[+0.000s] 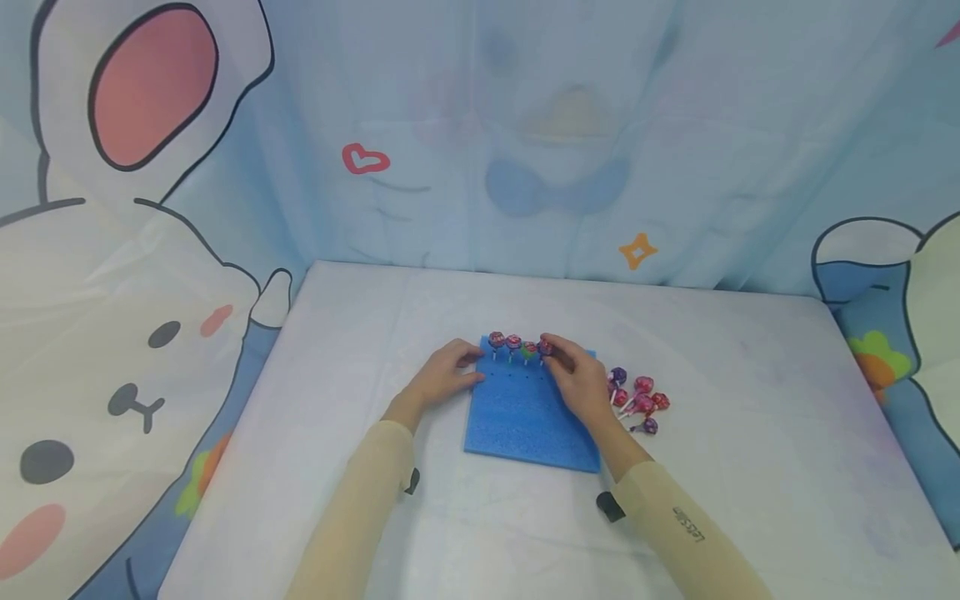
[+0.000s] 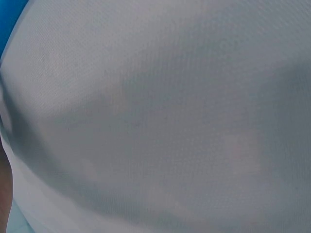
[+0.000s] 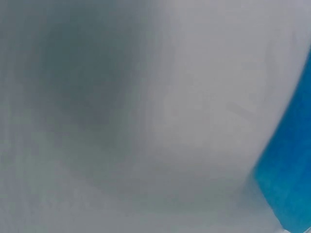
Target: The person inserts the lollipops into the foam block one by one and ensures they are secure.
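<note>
A blue foam board (image 1: 525, 425) lies on the table in the head view, with a row of lollipops standing upright along its far edge. Among them are a red-and-purple lollipop (image 1: 497, 340), another beside it (image 1: 513, 342) and a red-and-green lollipop (image 1: 529, 349). My right hand (image 1: 581, 385) pinches the head of the rightmost lollipop (image 1: 545, 346), its stick pointing down at the board. Against the board's left edge rests my left hand (image 1: 441, 377), thumb and fingers apart, tips touching the board. Neither wrist view shows the fingers at work.
To the right of the board lies a loose pile of wrapped lollipops (image 1: 642, 403), partly behind my right hand. A row of small dark holes (image 1: 527, 377) crosses the board nearer me. The white-covered table (image 1: 750, 467) backs onto a printed curtain (image 1: 420, 217).
</note>
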A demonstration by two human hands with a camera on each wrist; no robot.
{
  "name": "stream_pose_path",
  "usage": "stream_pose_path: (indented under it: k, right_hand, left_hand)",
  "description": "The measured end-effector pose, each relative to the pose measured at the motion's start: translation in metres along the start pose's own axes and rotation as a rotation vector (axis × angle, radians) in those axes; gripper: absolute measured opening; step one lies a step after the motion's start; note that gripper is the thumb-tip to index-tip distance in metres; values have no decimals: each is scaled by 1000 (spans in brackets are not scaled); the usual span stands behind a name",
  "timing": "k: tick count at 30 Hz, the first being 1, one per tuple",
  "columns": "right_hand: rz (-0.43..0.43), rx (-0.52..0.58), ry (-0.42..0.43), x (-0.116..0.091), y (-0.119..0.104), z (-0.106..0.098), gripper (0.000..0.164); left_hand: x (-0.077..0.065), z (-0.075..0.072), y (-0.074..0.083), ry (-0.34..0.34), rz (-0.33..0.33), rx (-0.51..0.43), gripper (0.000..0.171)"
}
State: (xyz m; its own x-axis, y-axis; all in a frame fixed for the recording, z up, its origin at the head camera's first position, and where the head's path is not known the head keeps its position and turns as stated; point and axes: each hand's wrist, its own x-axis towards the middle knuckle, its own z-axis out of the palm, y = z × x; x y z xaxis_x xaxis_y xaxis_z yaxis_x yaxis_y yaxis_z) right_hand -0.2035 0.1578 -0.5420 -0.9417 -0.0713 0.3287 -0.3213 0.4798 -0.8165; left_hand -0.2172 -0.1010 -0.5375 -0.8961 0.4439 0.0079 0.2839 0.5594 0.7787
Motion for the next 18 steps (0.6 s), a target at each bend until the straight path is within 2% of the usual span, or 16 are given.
stream_pose_path:
  k: [9,12,15,18]
  right_hand:
    - [43,11,-16,1,0,-3,43]
    - [51,14,-48,1,3,-6,47]
    - [78,33,-81,0,5,-13,49]
    - [148,25,-107,-3,1,-24,47]
  left_hand:
    - [1,1,-3,6,22,-8,42]
    - [1,1,-4,9,22,-7,42]
    - [1,1,-4,9,19,-7,42]
    - [1,1,-4,10,18,-4,41]
